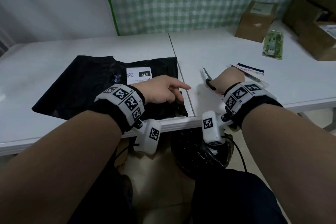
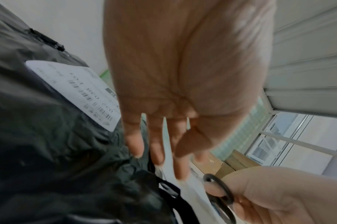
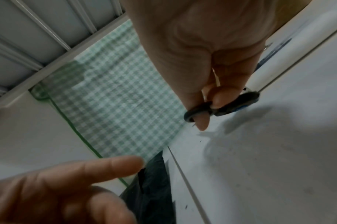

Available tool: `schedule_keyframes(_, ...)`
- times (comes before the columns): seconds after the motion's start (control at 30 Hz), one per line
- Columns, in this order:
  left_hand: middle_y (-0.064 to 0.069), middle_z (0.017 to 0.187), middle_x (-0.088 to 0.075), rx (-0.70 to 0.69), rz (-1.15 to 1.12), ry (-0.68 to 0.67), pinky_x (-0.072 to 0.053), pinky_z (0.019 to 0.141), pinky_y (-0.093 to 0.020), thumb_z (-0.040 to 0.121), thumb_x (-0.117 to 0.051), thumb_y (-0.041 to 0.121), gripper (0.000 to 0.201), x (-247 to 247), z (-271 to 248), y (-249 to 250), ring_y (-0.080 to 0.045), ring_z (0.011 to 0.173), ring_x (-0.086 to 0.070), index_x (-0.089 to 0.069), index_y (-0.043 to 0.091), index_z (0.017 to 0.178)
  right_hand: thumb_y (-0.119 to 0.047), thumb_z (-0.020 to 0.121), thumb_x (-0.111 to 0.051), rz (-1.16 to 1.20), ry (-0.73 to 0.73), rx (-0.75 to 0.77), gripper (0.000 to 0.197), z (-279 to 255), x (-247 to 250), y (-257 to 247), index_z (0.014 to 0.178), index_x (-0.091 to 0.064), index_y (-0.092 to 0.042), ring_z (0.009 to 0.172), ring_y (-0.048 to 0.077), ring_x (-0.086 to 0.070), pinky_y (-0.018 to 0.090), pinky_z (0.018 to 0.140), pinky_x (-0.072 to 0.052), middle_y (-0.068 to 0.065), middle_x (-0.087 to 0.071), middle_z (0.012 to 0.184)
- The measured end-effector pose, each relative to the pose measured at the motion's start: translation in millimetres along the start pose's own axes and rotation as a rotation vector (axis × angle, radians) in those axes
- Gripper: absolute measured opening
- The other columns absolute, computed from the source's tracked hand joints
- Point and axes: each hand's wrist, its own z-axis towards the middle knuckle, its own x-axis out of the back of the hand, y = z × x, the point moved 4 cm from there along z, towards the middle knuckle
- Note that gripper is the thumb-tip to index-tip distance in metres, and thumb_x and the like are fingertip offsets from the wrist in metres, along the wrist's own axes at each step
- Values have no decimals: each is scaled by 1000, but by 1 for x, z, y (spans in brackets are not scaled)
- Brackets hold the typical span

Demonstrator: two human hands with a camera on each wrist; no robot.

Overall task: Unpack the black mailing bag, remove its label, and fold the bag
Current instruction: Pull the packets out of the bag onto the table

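Observation:
The black mailing bag (image 1: 87, 85) lies flat on the white table (image 1: 236, 92), left of the seam. Its white label (image 1: 138, 75) is stuck on top and shows again in the left wrist view as label (image 2: 73, 91). My left hand (image 1: 172, 92) is over the bag's crumpled near right corner, fingers fairly straight and spread, holding nothing (image 2: 164, 151). My right hand (image 1: 229, 80) grips black-handled scissors (image 1: 209, 82) just right of the seam, blades pointing away. In the right wrist view, fingers pass through the scissors' handle loops (image 3: 211, 107).
A flat clear-wrapped item with a dark edge (image 1: 251, 72) lies just beyond my right hand. A green packet (image 1: 273, 44) and cardboard boxes (image 1: 256, 22) stand at the back right. A bin with a black liner (image 1: 200, 154) sits under the table's front edge.

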Motion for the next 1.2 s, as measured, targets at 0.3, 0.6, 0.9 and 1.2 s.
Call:
schedule_keyframes(0.3,-1,127,-57,134,442,138,-37,92,-22,90,-57,34,37,3,4,-21,-19,117,-51,-58,21,124,-21,81,-62,118,-102,81,20,-20,0,-13,69,-55,-7,55,18,-50,21,44,-29,4,-55,61)
schedule_keyframes(0.6,-12,106,-68,228,554,192,-51,89,-36,86,-57,14,20,-2,-2,-30,-28,102,-61,-68,1,96,-9,84,-60,647,-381,256,21,-69,-18,-51,65,-58,-18,62,19,-60,33,71,-57,5,-61,71)
schedule_keyframes(0.9,-12,90,-73,303,426,86,-53,83,-35,81,-62,13,18,0,-24,-48,-21,77,-60,-70,0,92,-11,87,-62,611,-572,218,12,-106,-47,-60,78,-56,-13,60,17,-57,26,56,-50,11,-62,77)
schedule_keyframes(1.2,0,44,-62,373,92,57,-47,53,-21,96,-38,47,46,-4,-36,-60,-14,49,-55,-55,7,81,-2,85,-63,576,-627,325,18,-130,-59,-71,79,-54,-17,52,11,-49,21,46,-38,4,-51,62)
